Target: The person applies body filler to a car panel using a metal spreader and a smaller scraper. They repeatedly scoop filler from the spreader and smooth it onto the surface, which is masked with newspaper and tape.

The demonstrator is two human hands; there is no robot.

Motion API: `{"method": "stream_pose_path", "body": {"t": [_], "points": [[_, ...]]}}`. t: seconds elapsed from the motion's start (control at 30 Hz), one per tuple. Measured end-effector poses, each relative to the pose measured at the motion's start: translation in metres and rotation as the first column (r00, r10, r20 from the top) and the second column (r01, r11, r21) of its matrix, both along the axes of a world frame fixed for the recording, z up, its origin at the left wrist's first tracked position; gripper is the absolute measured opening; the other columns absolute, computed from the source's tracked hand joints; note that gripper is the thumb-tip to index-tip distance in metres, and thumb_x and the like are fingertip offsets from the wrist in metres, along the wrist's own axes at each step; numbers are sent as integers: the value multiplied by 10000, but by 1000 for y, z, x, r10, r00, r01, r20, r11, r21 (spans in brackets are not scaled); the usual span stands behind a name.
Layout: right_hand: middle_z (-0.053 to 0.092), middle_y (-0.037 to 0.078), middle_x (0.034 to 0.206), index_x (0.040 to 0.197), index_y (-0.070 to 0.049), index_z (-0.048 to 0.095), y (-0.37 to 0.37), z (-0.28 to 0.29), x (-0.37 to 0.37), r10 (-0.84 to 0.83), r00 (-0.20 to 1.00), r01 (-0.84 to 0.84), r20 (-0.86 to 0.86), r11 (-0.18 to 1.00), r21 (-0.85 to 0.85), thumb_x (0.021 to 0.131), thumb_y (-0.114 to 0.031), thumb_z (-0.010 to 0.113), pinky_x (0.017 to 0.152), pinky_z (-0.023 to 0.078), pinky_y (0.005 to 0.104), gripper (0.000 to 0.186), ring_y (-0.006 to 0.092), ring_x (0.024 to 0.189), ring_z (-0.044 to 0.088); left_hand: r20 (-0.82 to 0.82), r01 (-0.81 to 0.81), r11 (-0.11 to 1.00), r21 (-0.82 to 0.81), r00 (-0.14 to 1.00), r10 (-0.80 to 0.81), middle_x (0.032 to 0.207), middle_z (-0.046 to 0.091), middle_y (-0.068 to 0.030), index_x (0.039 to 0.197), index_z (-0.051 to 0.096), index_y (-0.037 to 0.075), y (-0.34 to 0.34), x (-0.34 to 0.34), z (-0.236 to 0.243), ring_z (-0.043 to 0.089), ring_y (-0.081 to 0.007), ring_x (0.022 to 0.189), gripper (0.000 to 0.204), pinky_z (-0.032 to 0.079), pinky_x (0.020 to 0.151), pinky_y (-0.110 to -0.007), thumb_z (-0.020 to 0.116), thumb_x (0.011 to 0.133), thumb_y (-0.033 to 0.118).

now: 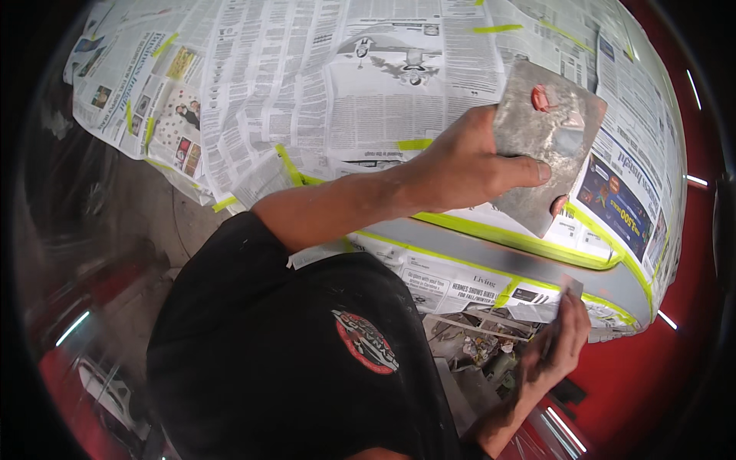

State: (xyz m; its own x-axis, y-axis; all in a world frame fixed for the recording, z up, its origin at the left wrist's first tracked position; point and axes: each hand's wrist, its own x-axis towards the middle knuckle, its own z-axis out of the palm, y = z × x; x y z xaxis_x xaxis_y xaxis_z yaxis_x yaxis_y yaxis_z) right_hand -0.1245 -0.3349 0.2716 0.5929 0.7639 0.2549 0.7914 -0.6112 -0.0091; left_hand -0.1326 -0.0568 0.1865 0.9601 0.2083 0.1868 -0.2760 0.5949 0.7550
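Holding grey mixing board (546, 146) tilted, left hand (460, 165), long axis running top-right to bottom-left

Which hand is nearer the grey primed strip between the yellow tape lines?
Right. The right hand holds a small spreader at the lower edge of the grey strip. The left hand is above it, holding a metal mixing board over the newspaper masking.

Looks like an auto body shop: a red car body (694, 253) masked off with newspaper (307, 84) and yellow-green masking tape (491, 230), leaving 1 bare grey strip (537, 264) exposed for bodywork.
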Motion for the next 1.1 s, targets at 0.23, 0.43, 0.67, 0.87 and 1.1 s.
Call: {"method": "stream_pose_path", "body": {"t": [0.23,0.43,0.67,0.87,1.1], "points": [[641,193,1162,1286,41,519,-3,-10,4,-360,868,402,-341,914,57,945,-16,514,885,499,356,346,243,1001,641,151,555,747,-365,827,-541,1181,653,-98,1273,553,12,17,82,-119,630,-175,1057,416,516,925,-326,674,875,2],[646,142,990,1218,27,562,26,1,23,-375,835,395,-402,918,-36,937,-65,559,780,504,323,296,207,841,613,221,671,591,-448,724,-654,1184,651,-104,1268,550,-4,29,105,-164,631,-186,1072,409,521,934,-328,670,877,7],[586,138,1206,1299,-76,608,77,-19,31,38,982,-112,-187,909,-401,787,-16,612,921,445,456,515,328,1087,555,35,456,804,-382,877,-480,1231,629,-95,1302,534,3,35,39,-166,615,-189,1094,445,492,965,-334,655,874,-3],[559,10,1332,1291,-206,632,104,-39,19,168,969,-242,-180,785,-571,760,-93,677,964,412,460,545,283,1162,518,72,432,661,-613,864,-499,1258,622,-75,1326,535,43,27,5,-205,568,-182,1176,455,450,1024,-347,668,891,32],[555,-1,1332,1308,-227,621,126,-47,17,283,958,-246,-54,706,-664,809,-143,641,974,396,445,506,254,1166,502,99,407,687,-602,892,-442,1309,582,-86,1367,494,58,19,8,-212,567,-207,1192,461,475,1025,-381,608,923,8]]}}
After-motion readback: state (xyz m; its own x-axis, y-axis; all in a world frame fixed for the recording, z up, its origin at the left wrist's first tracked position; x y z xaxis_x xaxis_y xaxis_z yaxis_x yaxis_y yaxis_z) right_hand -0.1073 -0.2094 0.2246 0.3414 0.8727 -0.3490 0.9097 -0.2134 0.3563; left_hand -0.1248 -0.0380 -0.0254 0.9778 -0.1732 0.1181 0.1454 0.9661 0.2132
